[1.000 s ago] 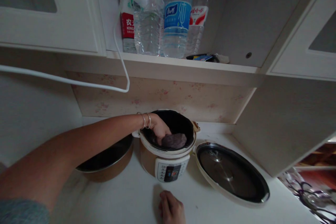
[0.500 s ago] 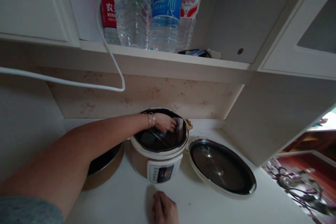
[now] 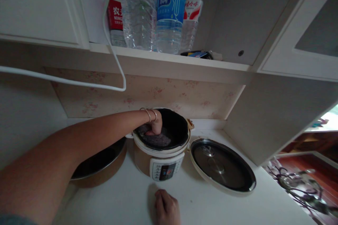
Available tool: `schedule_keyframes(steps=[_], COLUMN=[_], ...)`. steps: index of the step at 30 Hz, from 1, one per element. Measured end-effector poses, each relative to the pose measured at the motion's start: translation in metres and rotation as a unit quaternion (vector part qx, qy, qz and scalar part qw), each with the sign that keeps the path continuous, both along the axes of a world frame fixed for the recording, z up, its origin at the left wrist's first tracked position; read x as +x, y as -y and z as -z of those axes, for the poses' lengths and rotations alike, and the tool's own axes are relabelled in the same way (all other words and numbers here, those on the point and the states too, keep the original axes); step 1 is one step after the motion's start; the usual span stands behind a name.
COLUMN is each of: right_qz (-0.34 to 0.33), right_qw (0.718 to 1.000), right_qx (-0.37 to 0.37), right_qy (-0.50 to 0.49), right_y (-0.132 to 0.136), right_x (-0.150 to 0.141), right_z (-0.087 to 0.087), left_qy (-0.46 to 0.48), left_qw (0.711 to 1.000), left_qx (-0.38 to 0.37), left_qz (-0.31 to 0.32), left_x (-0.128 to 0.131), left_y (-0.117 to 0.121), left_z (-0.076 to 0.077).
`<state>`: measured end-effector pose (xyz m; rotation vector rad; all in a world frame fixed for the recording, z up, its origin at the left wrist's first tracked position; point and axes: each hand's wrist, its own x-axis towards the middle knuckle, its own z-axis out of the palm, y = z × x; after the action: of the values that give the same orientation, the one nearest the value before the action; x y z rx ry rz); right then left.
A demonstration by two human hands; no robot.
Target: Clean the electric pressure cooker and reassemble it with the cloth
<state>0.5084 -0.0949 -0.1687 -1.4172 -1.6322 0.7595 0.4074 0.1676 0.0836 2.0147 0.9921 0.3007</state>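
Observation:
My left hand (image 3: 154, 126), with thin bangles at the wrist, reaches down into the black inside of a beige electric cooker (image 3: 163, 167) on the white counter. Its fingers are closed on a dark greyish cloth (image 3: 158, 140) pressed against the near-left inner wall. My right hand (image 3: 166, 209) rests on the counter just in front of the cooker's control panel, fingers curled under, nothing visible in it. The cooker's round lid (image 3: 223, 167) lies inside up to the right of the cooker.
A brown-sided pot (image 3: 99, 167) stands left of the cooker, partly under my forearm. Above, an open cupboard shelf (image 3: 171, 59) holds several plastic water bottles (image 3: 170, 12). A white cable (image 3: 79, 83) loops down from the shelf. A cabinet side wall rises on the right.
My left hand moved the cloth from the cooker's far rim down to the near-left inner wall. My right hand stayed on the counter.

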Motion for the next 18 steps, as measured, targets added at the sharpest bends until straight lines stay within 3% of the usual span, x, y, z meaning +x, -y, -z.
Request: schedule_keyframes(steps=[3, 5, 6, 8, 11, 14, 18], right_qz=[0.015, 0.032, 0.042, 0.056, 0.063, 0.077, 0.077], right_qw=[0.999, 0.996, 0.994, 0.989, 0.987, 0.986, 0.984], right_qx=[0.001, 0.002, 0.004, 0.007, 0.008, 0.012, 0.014], right_qy=[0.037, 0.081, 0.104, 0.137, 0.148, 0.145, 0.159], right_y=[-0.002, -0.003, -0.004, -0.005, -0.006, -0.005, -0.004], right_x=[-0.006, -0.011, -0.014, -0.018, -0.021, -0.022, -0.023], right_z=[0.004, 0.008, 0.01, 0.014, 0.015, 0.011, 0.005], left_qy=[-0.135, -0.11, -0.046, 0.1, 0.163, 0.132, 0.098], left_qw=[0.966, 0.942, 0.951, 0.968, 0.96, 0.961, 0.974], left_qx=[-0.206, -0.305, -0.302, -0.223, -0.121, -0.105, -0.13], left_qz=[0.08, 0.086, 0.051, -0.063, -0.195, -0.217, -0.155], left_x=[0.001, 0.009, 0.015, 0.031, 0.056, 0.067, 0.051], left_y=[0.018, 0.033, 0.039, 0.047, 0.046, 0.04, 0.046], left_z=[-0.014, -0.012, -0.008, 0.004, 0.018, 0.021, 0.013])
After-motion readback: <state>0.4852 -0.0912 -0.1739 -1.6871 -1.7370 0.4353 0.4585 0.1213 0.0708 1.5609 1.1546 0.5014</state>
